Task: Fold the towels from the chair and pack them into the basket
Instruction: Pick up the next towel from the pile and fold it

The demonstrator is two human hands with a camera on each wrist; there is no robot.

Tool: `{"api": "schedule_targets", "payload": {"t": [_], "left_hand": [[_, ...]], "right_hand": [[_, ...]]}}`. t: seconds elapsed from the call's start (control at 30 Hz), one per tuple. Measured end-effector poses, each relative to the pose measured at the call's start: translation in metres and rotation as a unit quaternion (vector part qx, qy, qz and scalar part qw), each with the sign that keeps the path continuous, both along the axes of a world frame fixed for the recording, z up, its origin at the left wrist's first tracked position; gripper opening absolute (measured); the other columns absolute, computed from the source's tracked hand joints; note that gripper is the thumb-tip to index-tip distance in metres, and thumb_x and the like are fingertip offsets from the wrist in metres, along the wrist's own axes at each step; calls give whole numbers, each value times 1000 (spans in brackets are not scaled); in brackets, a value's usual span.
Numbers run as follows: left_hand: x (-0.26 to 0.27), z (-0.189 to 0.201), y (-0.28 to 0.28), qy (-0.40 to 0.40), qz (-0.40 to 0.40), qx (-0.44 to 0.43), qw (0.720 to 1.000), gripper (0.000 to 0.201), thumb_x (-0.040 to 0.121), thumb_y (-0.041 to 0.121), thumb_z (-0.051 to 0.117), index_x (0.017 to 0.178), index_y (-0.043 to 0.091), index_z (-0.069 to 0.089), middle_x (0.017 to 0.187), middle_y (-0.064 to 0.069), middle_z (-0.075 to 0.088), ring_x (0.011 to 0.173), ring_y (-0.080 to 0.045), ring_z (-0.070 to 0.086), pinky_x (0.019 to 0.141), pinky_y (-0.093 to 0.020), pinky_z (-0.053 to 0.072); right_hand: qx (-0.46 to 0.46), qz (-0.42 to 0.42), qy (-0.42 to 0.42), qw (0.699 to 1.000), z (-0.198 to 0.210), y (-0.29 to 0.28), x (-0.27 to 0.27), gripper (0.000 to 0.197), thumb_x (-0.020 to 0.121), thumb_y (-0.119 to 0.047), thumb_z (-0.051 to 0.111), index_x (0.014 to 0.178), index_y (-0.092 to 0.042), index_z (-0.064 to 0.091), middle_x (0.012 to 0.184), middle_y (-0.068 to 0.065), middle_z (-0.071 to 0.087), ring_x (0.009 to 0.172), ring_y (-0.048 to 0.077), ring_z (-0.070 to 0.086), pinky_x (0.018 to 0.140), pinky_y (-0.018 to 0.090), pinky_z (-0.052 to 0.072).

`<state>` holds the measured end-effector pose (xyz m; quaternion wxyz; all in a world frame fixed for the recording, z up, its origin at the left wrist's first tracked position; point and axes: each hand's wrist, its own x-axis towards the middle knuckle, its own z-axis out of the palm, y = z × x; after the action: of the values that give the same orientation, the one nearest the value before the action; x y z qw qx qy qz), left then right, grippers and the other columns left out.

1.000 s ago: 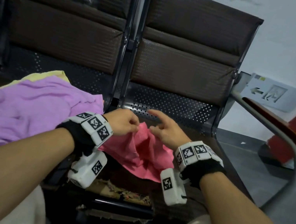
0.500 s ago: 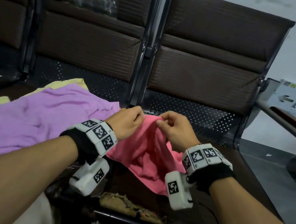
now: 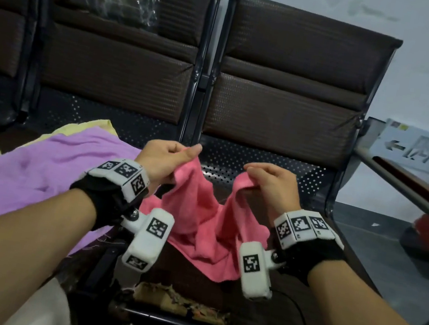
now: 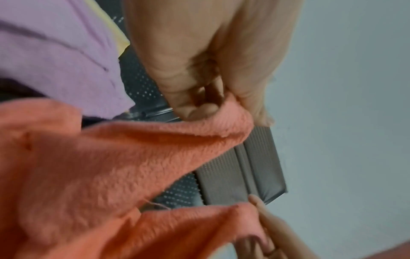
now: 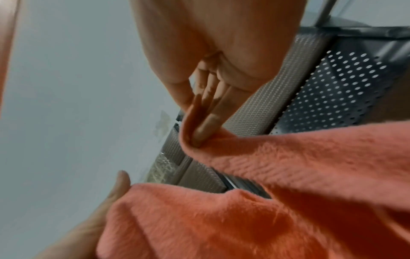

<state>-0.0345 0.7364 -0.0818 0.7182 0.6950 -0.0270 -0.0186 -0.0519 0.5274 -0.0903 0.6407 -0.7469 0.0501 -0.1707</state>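
While pinching two top corners of soft pink terry towel (image 3: 207, 217) above dark perforated metal chair seat (image 3: 263, 167), left hand (image 3: 164, 161) and right hand (image 3: 271, 184) level, apart, equally near; top edge slack between, lower part draped seatward.

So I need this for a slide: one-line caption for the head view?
Both hands, left hand and right hand, pinch the pink towel by its top edge above the chair seat.

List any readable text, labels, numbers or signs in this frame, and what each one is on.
No words or numbers can be read.
Wall sign: a left-pointing arrow and a pictogram, with no legible lettering; its small coloured label is too blurred.
Wrist units: black-and-white square marker codes only, no text.
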Motion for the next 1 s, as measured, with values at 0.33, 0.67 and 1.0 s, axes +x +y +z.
{"api": "schedule_targets", "payload": {"t": [0.33,0.67,1.0], "left_hand": [[-9,10,-5,43,-6,-148,988,16,93,3,51,107,4,60,75,-4,64,68,-12,59,67,-21,51],[-3,0,-13,-17,-21,9,1000,9,85,16,67,84,7,66,62,-1,67,54,-7,61,53,-19,54],[-10,-14,-22,34,-123,80,989,19,98,10,46,104,3,62,90,-19,59,80,-26,57,67,-28,54]], "right_hand": [[-198,53,-8,979,0,5,-18,7,80,-21,75,75,-20,70,72,-1,70,60,9,63,63,27,52],[-274,79,-107,953,3,16,-7,21,83,-29,71,66,-29,58,63,-12,62,60,-3,55,62,15,43],[-246,125,-52,960,-8,15,1,21,83,-17,70,69,-32,66,61,-16,63,55,-3,54,47,6,37]]}}
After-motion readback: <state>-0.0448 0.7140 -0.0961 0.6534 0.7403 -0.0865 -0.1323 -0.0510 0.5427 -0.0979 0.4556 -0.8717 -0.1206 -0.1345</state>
